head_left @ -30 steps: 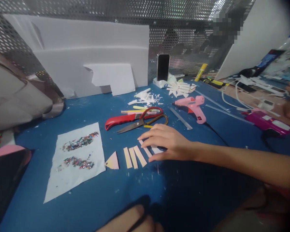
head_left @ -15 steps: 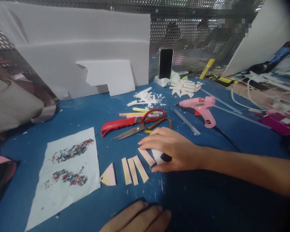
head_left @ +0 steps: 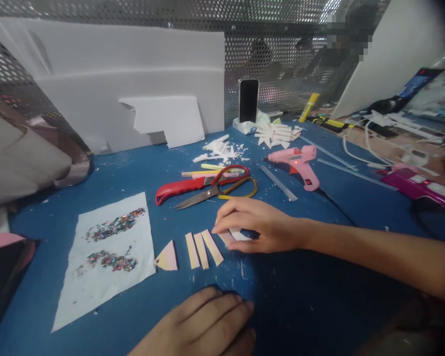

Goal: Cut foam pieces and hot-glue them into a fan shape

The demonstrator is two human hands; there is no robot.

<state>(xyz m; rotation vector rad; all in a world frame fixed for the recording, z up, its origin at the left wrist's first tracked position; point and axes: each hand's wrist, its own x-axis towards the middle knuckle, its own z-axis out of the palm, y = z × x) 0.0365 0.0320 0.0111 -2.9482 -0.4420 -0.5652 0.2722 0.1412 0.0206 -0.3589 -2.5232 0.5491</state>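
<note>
My right hand (head_left: pixel 252 220) is curled over the table, thumb and fingertips closed on a pale strip (head_left: pixel 225 238), most of which they hide. A white piece (head_left: pixel 239 234) shows under the palm; its kind is unclear. Left of these fingers lie three pink-and-yellow strips (head_left: pixel 200 251), side by side. Beyond them is a pointed piece (head_left: pixel 166 257) with a small hole at its tip. Near the front edge of the view my left hand (head_left: pixel 203 321) rests flat on the table, palm down, fingers stretched out and holding nothing.
Scissors (head_left: pixel 198 199) lie beside a red-handled cutter (head_left: pixel 181 189). A pink glue gun (head_left: pixel 298 162) with a cord and a clear glue stick (head_left: pixel 279 183) lie to the right. Glittery bits cover parts of a white sheet (head_left: pixel 107 296). A phone (head_left: pixel 248 101) stands at the back.
My right hand has drawn its thumb and fingers closer together over the pale strip, covering more of it. More of my left hand shows. The whole view has shifted slightly.
</note>
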